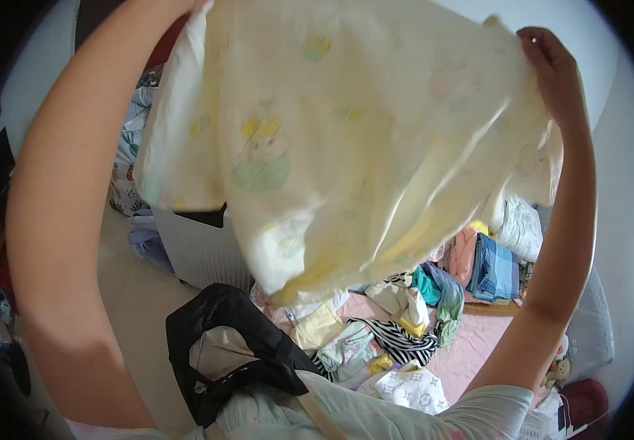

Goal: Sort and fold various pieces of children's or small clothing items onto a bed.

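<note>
Cloth fills most of the view: a pale yellow cotton garment with faint green and yellow cartoon prints (331,139) is held up high in front of the person, spread between both raised arms. The right hand (551,70) is pinching the garment's upper right corner, thumb and fingers closed on the edge. The left hand is hidden behind the top left of the fabric, so I cannot tell how it grips, though the cloth hangs from about where that hand would be. The lower part of the garment droops in soft folds above a heap of mixed clothes (375,330) on a pink bed sheet (471,345), which includes a black-and-white striped top (397,339) and a teal piece. A stack of folded blue and peach clothes (489,268) sits further back on the bed, near a white ribbed container (203,249) to the left. A black bag with a pale lining (221,352) lies close to the person's body. To do this well, I judge that the 2 top corners should be held level and pulled gently apart so the fabric hangs flat and the creases fall out, with the garment kept high enough that its hem stays off the heap below. A firm pinch at each corner would keep the thin cloth from slipping.
</note>
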`<state>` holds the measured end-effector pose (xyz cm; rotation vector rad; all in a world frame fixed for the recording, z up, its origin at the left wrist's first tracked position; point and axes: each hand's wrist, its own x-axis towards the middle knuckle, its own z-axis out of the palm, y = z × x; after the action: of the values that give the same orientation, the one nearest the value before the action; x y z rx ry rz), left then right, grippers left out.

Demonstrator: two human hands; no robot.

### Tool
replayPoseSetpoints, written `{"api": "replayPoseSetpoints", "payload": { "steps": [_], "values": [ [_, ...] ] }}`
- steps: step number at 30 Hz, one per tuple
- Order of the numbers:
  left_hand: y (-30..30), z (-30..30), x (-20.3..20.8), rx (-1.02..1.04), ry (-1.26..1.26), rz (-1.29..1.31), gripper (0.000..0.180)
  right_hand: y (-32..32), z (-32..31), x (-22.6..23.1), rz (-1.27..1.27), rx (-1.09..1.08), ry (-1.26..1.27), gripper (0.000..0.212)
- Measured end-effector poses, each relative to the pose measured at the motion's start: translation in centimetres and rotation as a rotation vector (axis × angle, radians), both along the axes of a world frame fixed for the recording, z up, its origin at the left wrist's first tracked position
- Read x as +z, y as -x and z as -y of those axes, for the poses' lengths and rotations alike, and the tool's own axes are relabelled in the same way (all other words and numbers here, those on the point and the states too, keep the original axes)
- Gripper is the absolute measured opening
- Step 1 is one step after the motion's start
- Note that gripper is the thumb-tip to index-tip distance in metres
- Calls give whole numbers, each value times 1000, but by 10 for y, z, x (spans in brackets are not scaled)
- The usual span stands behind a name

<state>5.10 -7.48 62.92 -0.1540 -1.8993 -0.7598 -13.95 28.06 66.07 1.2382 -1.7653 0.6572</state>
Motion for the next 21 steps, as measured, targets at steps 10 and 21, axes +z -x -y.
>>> {"api": "replayPoseSetpoints", "payload": {
  "steps": [10, 21],
  "values": [
    [-6, -4, -54, -359, -142, 422, 18, -14, -14, -34, 582, 67, -203, 30],
    [49, -5, -95, 26, 202, -60, 9, -79, 31, -70, 683, 923, -411, 40]
  ]
}}
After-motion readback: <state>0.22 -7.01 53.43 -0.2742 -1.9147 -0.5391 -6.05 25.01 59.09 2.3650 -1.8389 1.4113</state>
